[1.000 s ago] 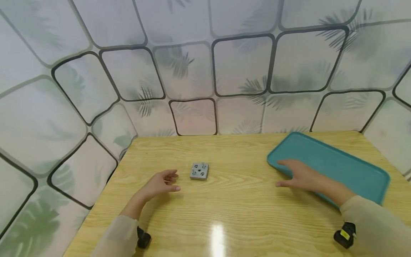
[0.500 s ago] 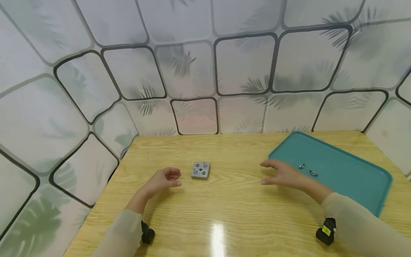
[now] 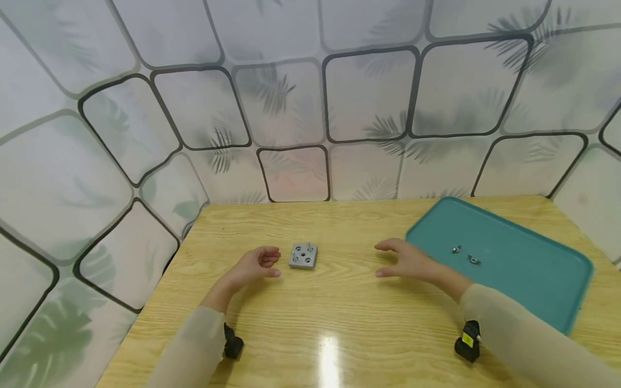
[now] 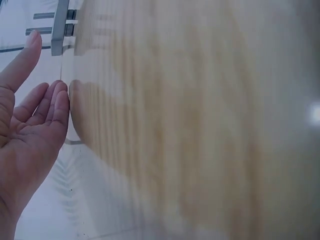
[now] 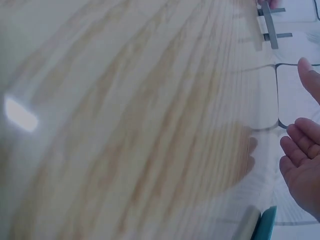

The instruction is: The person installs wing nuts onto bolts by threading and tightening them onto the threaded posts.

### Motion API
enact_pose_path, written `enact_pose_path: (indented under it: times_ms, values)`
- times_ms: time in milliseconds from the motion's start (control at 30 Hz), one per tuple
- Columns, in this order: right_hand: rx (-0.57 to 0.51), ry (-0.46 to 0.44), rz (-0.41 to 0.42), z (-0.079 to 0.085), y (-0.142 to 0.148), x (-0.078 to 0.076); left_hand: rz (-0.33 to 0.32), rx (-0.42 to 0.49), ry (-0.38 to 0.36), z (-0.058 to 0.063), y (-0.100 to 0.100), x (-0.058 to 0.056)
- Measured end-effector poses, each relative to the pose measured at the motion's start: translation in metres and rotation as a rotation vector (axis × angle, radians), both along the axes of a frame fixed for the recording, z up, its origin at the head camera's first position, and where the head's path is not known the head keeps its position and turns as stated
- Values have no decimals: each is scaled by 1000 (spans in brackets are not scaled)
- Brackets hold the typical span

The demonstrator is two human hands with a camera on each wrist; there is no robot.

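Left grip (image 3: 251, 265) wide, right grip (image 3: 406, 261) wide — grey block (image 3: 303, 258) between, nearer the left

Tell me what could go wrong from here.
The grey block sits on the table with no visible clamp, so the left hand, close beside it, might knock it askew.
Its upright pins could snag during a reach over it.
In the head view the right sleeve overlaps the teal tray; jolting that could scatter the two small metal pieces on it.
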State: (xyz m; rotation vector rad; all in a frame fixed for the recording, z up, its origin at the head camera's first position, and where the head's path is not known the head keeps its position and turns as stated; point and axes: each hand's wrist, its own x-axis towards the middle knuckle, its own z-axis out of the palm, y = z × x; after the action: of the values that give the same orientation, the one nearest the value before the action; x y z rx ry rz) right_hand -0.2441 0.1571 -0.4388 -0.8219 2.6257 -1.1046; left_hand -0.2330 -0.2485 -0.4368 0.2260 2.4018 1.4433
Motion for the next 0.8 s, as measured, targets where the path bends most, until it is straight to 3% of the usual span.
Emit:
enact_pose_path:
  times_ms: [167,467,800]
  values:
    - [-32,-22,-8,-2,-13,-5,5,17,4,1,8,-8]
    - [-37,-60,-15,-4,-43,-6,7,19,-18,-5,16,-10]
    - [-3,-21,-19,2,-79,-17,-3,15,6,-6,22,-19]
